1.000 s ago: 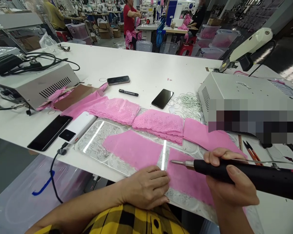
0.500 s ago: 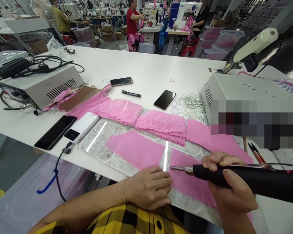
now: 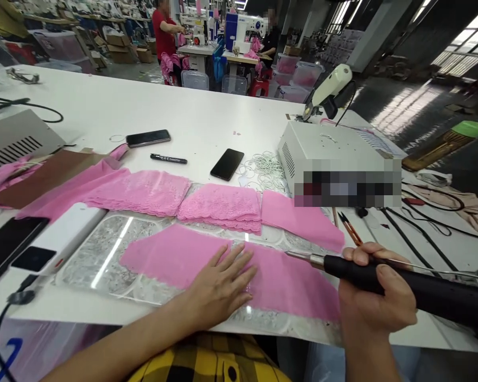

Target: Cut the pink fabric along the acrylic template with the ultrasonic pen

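Observation:
My left hand (image 3: 219, 284) lies flat, fingers spread, on a pink piece of fabric (image 3: 175, 254) spread over a clear glass plate (image 3: 91, 254) at the table's near edge. A second pink piece (image 3: 295, 284) meets the first under my fingers. My right hand (image 3: 376, 297) is wrapped round a black hot-cutting tool (image 3: 414, 289); its metal tip (image 3: 297, 255) points left, just above the right piece's upper edge.
Folded pink lace stacks (image 3: 143, 191) (image 3: 223, 204) and a plain pink piece (image 3: 298, 217) lie behind the plate. Two phones (image 3: 148, 138) (image 3: 227, 163), a marker (image 3: 168, 158), white elastic loops (image 3: 263, 170), a grey control box (image 3: 334, 154), red snips (image 3: 350, 228), a power bank (image 3: 59, 233).
My left hand has opened from a curled hold at the fabric edges to lying flat on the cloth. The two pink pieces now meet, closing the gap. The view has swung right.

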`<state>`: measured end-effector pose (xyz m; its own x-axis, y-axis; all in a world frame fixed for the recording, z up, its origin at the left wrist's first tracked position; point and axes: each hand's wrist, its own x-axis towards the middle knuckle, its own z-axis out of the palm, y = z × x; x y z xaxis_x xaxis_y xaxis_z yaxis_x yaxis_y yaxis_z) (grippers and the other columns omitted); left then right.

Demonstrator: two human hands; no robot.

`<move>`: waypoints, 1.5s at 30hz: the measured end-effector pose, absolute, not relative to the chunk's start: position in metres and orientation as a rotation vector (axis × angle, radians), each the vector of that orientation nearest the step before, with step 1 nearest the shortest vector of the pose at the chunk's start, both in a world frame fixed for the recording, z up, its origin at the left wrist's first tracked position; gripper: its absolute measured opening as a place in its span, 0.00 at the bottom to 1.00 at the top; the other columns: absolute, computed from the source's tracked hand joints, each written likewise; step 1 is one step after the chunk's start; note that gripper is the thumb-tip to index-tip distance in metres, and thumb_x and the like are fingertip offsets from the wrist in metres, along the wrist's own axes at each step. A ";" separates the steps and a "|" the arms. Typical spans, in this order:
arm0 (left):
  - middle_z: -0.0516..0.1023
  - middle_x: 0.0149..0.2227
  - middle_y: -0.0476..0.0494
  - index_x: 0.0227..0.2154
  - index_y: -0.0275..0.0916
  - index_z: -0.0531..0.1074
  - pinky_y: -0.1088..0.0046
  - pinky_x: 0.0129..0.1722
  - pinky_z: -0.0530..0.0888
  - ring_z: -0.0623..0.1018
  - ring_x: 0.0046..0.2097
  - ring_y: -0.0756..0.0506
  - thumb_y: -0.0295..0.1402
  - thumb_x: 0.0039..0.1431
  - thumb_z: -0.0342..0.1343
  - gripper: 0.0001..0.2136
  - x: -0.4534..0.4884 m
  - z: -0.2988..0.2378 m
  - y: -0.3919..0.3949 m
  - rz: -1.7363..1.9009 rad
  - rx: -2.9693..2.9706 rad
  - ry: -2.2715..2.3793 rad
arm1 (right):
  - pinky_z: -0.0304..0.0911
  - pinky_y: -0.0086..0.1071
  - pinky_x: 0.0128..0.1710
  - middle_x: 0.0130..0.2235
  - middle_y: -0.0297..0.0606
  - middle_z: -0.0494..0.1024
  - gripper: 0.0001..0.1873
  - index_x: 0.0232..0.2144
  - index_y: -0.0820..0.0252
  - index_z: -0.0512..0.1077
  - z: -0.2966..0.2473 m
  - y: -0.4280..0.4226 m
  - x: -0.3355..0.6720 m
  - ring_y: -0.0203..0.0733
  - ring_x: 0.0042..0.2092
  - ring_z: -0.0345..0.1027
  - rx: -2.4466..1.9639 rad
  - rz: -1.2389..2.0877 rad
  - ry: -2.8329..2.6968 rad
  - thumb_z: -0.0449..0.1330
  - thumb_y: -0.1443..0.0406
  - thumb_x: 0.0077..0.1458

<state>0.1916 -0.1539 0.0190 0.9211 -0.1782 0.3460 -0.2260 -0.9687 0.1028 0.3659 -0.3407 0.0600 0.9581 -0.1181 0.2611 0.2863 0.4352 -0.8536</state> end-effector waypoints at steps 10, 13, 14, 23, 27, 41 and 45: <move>0.63 0.65 0.36 0.60 0.39 0.66 0.49 0.64 0.60 0.61 0.67 0.34 0.46 0.69 0.48 0.23 0.195 0.014 -0.155 0.430 2.972 -0.262 | 0.64 0.35 0.31 0.32 0.34 0.72 0.08 0.28 0.58 0.72 0.048 -0.324 0.356 0.33 0.28 0.62 -1.094 -0.153 -0.324 0.61 0.65 0.40; 0.64 0.65 0.36 0.60 0.39 0.66 0.49 0.64 0.60 0.62 0.67 0.34 0.47 0.69 0.48 0.23 0.195 0.015 -0.155 0.424 2.973 -0.261 | 0.64 0.35 0.31 0.32 0.33 0.71 0.08 0.29 0.58 0.72 0.046 -0.324 0.357 0.33 0.28 0.62 -1.094 -0.157 -0.333 0.61 0.65 0.41; 0.64 0.64 0.36 0.60 0.39 0.66 0.49 0.64 0.61 0.62 0.66 0.34 0.47 0.69 0.48 0.23 0.195 0.015 -0.155 0.425 2.973 -0.260 | 0.64 0.35 0.31 0.32 0.33 0.71 0.08 0.29 0.58 0.72 0.045 -0.324 0.357 0.33 0.28 0.62 -1.096 -0.153 -0.334 0.61 0.65 0.41; 0.65 0.64 0.36 0.58 0.39 0.67 0.48 0.63 0.61 0.63 0.66 0.34 0.45 0.68 0.49 0.22 0.196 0.014 -0.154 0.438 2.956 -0.270 | 0.65 0.35 0.32 0.30 0.31 0.70 0.06 0.26 0.58 0.69 0.046 -0.322 0.357 0.33 0.28 0.62 -1.135 -0.144 -0.328 0.63 0.65 0.42; 0.66 0.63 0.36 0.58 0.38 0.68 0.48 0.63 0.62 0.64 0.65 0.33 0.45 0.69 0.48 0.22 0.197 0.014 -0.152 0.473 2.956 -0.283 | 0.63 0.34 0.31 0.30 0.32 0.69 0.06 0.26 0.58 0.70 0.051 -0.329 0.362 0.33 0.28 0.61 -1.111 -0.203 -0.302 0.60 0.65 0.41; 0.64 0.65 0.38 0.60 0.40 0.67 0.48 0.65 0.58 0.61 0.67 0.34 0.42 0.69 0.49 0.21 0.196 0.012 -0.152 0.441 2.970 -0.282 | 0.61 0.33 0.30 0.30 0.32 0.69 0.07 0.26 0.59 0.68 0.045 -0.351 0.368 0.32 0.27 0.59 -1.113 -0.310 -0.232 0.58 0.66 0.38; 0.63 0.65 0.38 0.60 0.39 0.66 0.47 0.65 0.57 0.60 0.67 0.34 0.41 0.68 0.50 0.21 0.196 0.011 -0.152 0.457 2.978 -0.288 | 0.62 0.34 0.31 0.29 0.32 0.70 0.06 0.25 0.58 0.68 0.043 -0.352 0.369 0.33 0.27 0.60 -1.121 -0.295 -0.242 0.59 0.66 0.39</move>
<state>0.1956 -0.1516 0.0111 0.9366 -0.1691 0.3068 -0.2037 -0.9754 0.0841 0.3686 -0.3524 0.0428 0.9353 -0.1107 0.3361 0.3514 0.4029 -0.8451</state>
